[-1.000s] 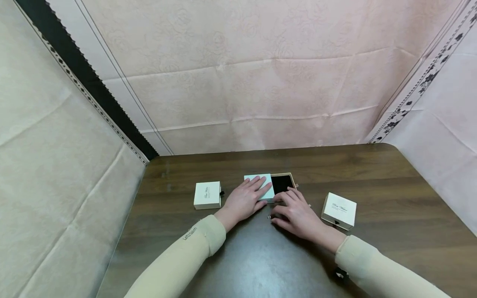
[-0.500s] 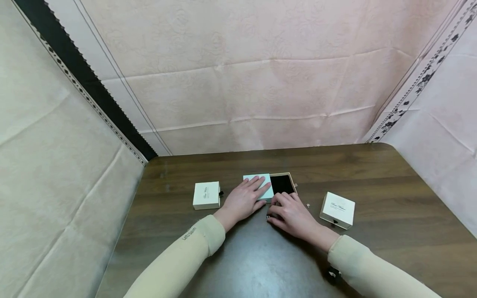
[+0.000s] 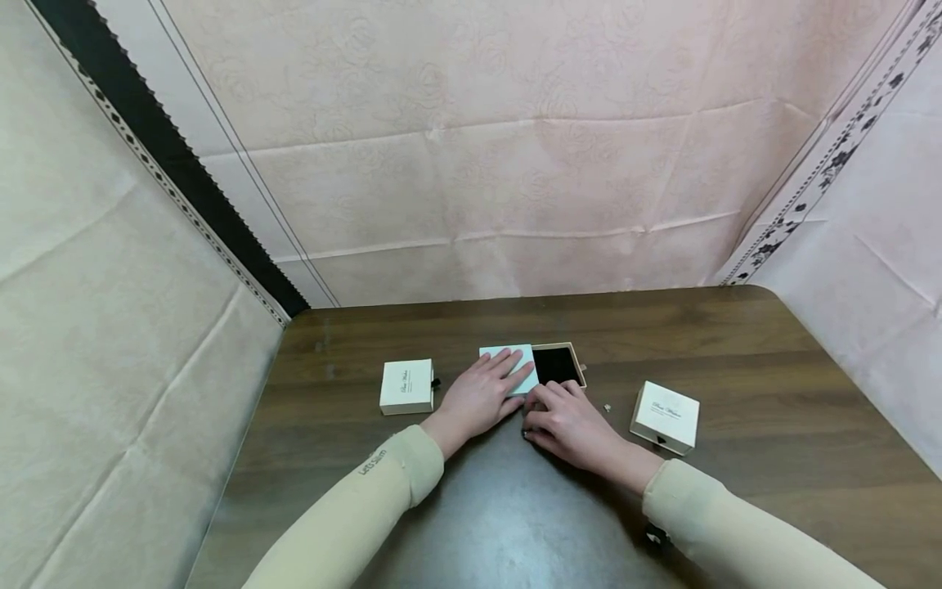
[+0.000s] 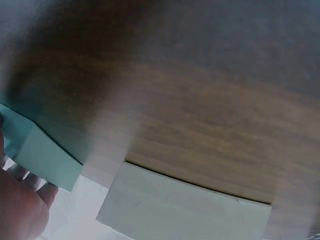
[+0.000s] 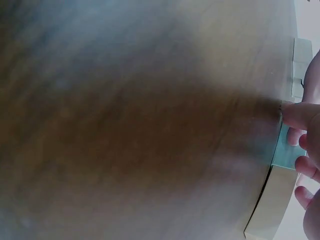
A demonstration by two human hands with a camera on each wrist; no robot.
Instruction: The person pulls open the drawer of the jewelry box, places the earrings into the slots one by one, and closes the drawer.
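Observation:
In the head view my left hand [image 3: 478, 398] lies with its fingers spread over the light teal box sleeve [image 3: 527, 378]. From the sleeve's right side a drawer [image 3: 557, 365] with a black lining and cream rim sticks out. Just in front of the sleeve, my right hand [image 3: 567, 424] is low at the table with curled fingers, thumb and index closing on a tiny shiny piece [image 3: 525, 434]; its kind is too small to tell. The right wrist view has the thumb and fingertips [image 5: 295, 114] beside the teal sleeve. Another tiny shiny piece [image 3: 607, 407] lies right of the hand.
A white lettered box [image 3: 407, 386] with a black tab stands left of the left hand. A second white box [image 3: 666, 415] sits at an angle to the right. All stand on a brown wooden table [image 3: 441, 327], with pale cloth [image 3: 515, 164] hanging behind.
My right hand has shifted slightly left and toward me, and its thumb and fingers have closed around the tiny piece. The left hand keeps its place on the teal sleeve.

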